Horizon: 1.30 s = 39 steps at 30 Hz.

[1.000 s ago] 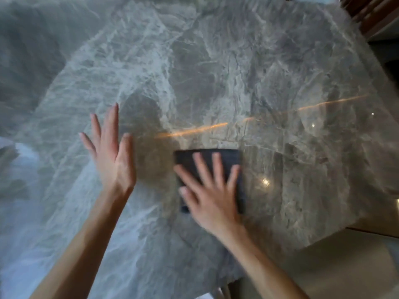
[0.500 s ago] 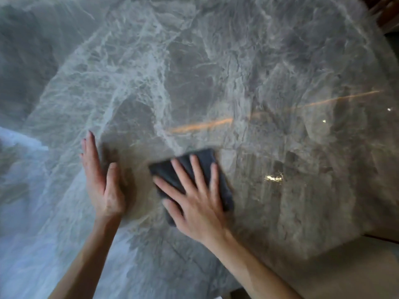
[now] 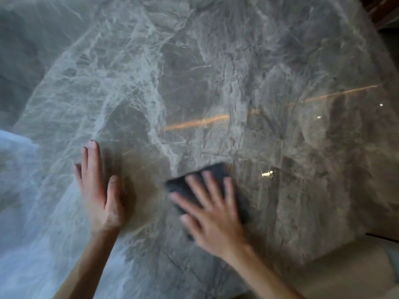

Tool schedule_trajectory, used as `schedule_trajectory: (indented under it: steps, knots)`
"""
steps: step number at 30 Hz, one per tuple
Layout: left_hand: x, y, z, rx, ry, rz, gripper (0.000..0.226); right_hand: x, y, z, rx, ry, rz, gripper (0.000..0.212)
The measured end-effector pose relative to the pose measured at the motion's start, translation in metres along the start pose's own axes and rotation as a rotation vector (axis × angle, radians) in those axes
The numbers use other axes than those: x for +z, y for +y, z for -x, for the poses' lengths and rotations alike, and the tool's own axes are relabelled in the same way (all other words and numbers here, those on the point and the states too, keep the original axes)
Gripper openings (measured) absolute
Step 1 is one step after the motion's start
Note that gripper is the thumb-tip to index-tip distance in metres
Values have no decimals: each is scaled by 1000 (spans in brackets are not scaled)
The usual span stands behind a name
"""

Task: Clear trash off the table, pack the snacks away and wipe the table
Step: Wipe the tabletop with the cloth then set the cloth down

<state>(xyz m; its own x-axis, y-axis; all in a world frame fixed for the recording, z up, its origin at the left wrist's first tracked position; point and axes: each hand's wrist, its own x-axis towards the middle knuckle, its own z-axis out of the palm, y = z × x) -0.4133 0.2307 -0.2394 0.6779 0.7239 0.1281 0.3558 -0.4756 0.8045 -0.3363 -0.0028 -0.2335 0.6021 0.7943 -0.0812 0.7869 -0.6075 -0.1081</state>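
Observation:
A grey marble table with pale veins fills the head view. A dark folded cloth lies flat on it near the front. My right hand presses on the cloth with fingers spread and straight, covering most of it; the hand is blurred. To the left, my left hand rests flat on the bare marble with fingers together and straight, a hand's width from the cloth. No trash or snacks show in this view.
The table's front right edge runs diagonally, with pale floor below it. Dark wooden furniture sits past the far right corner. Bright glare washes the table's left side.
My right hand has slid the cloth left and then slightly back right, turning it at an angle. My left hand has come down from raised to flat on the marble.

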Motion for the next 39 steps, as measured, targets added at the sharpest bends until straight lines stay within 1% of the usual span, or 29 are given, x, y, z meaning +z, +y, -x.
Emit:
schedule_trajectory:
  steps: [1,3,4,5,6,8,10,11,13,14,15,17,18,19,21,22,23,24,26,27,29,30,31,32,34,35,37,38,39]
  knots:
    - [2,0,-1,21,-19,-46,65,-7,43,3,101,-4,46,58]
    - [4,2,-3,35,-56,-160,63,-23,114,-51,503,40,4,57]
    - [6,4,-4,26,-68,-212,63,-27,128,-98,685,88,-59,56]
    - [8,8,-6,9,-78,-251,62,-29,121,-143,750,68,-93,56]
    - [9,11,-7,-17,-85,-274,62,-24,94,-173,674,82,-65,57]
    - [6,16,-6,-72,-88,-266,62,-12,11,-173,301,123,-43,56]
    - [2,16,-6,-106,-78,-235,63,1,-39,-99,-69,72,-82,56]
    - [1,14,-6,-113,-78,-234,64,4,-38,-51,-120,6,-89,56]
    - [3,12,-6,-94,-81,-260,63,-9,26,-4,-25,-70,9,55]
    - [6,11,-6,-78,-77,-278,62,-17,71,-12,113,-80,55,56]
    - [7,11,-6,-65,-73,-297,61,-26,109,-42,323,-86,43,56]
    - [9,12,-7,-47,-70,-312,61,-37,141,-135,696,25,-61,56]
    - [9,13,-7,-52,-70,-310,61,-38,123,-176,719,11,-66,57]
    - [8,13,-7,-71,-76,-302,62,-31,86,-197,616,54,-16,59]
    - [4,16,-7,-105,-85,-260,64,-13,-9,-170,192,61,-7,61]
    - [3,17,-7,-110,-86,-238,64,-2,-45,-124,-1,50,-44,63]
    - [2,16,-6,-109,-93,-235,64,3,-64,-67,-118,-11,-92,63]
    - [1,15,-6,-105,-96,-250,64,0,-51,-18,-139,-94,-96,64]
    - [4,13,-7,-92,-103,-302,64,-11,38,9,22,-148,35,65]
    - [5,13,-6,-89,-112,-334,64,-24,82,-18,244,-174,43,63]
    - [8,15,-8,-86,-125,-363,65,-37,127,-117,714,-26,-78,61]
    - [8,17,-9,-100,-130,-369,65,-37,114,-158,774,5,-76,61]
    - [7,19,-11,-125,-136,-368,66,-28,84,-181,669,72,-32,61]
    - [5,21,-10,-146,-142,-360,66,-19,43,-179,452,101,11,61]
    - [3,20,-9,-132,-147,-334,67,-3,-12,-108,-55,23,-21,62]
    - [2,17,-8,-114,-149,-333,67,1,-10,-55,-145,-43,-23,64]
    - [6,11,-8,-108,-134,-354,66,-15,64,-1,-45,-149,84,67]
    - [7,10,-8,-112,-136,-376,65,-26,112,-11,127,-172,137,66]
    - [8,8,-7,-107,-139,-393,65,-37,152,-47,375,-159,90,64]
